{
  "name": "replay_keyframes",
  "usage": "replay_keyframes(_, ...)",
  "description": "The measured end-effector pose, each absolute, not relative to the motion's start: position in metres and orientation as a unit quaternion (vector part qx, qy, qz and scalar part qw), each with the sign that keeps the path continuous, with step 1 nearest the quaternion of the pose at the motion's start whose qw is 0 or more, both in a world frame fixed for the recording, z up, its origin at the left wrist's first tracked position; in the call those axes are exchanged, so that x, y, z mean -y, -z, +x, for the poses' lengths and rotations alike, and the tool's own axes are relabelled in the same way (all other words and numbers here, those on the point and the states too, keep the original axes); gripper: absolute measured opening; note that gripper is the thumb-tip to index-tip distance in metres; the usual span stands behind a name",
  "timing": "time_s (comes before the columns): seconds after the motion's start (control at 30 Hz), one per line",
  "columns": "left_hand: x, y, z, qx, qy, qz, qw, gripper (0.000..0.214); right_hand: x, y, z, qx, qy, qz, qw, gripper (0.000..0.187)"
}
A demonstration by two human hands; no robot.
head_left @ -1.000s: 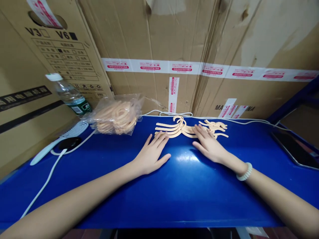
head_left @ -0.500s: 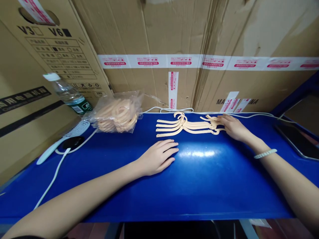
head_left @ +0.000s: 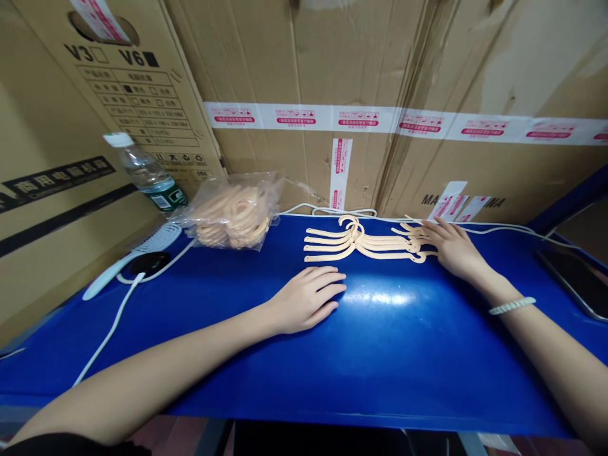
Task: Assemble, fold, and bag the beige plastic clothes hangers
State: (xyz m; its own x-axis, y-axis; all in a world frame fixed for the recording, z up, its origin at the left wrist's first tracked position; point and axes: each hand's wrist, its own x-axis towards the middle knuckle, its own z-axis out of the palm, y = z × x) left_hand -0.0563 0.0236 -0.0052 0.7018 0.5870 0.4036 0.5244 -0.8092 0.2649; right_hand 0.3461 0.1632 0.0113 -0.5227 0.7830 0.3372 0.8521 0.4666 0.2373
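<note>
My left hand lies empty, fingers loosely apart; the slender, cream, hook-topped, plastic-looking hangers at its one o'clock could tangle if my right hand, grip unclear, drags their overlapping ends.

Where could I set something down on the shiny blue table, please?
The widest bare patch of the table lies right of the left hand, in front of the beige hangers; a narrow one separates them from the clear plastic bag. Crowded: back left, with that bag, the green-labelled bottle and the pale-blue hairbrush.
</note>
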Motion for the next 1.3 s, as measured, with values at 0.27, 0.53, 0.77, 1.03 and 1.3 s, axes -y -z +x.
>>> replay_keyframes(0.27, -0.012, -0.002, -0.043, -0.392, -0.407, 0.688, 0.455, 0.032, -0.081, -0.042, 0.246, 0.859, -0.171, -0.347, 0.336, 0.042)
replay_keyframes(0.53, -0.005, -0.002, -0.033, -0.372, -0.423, 0.555, 0.612, 0.032, -0.018, -0.038, 0.199, 0.842, -0.443, -0.248, 0.184, 0.054)
replay_keyframes(0.77, -0.009, -0.002, -0.032, -0.406, -0.473, 0.485, 0.613, 0.036, -0.05, -0.039, 0.22, 0.902, -0.276, -0.282, 0.176, 0.056)
replay_keyframes(1.03, -0.019, -0.004, -0.043, -0.409, -0.519, 0.399, 0.636, 0.038, -0.1, -0.007, 0.256, 0.932, 0.003, -0.356, 0.067, 0.069)
replay_keyframes(1.3, -0.04, -0.001, -0.057, -0.438, -0.545, 0.449, 0.557, 0.033, -0.107, -0.004, 0.242, 0.922, 0.031, -0.379, 0.071, 0.065)
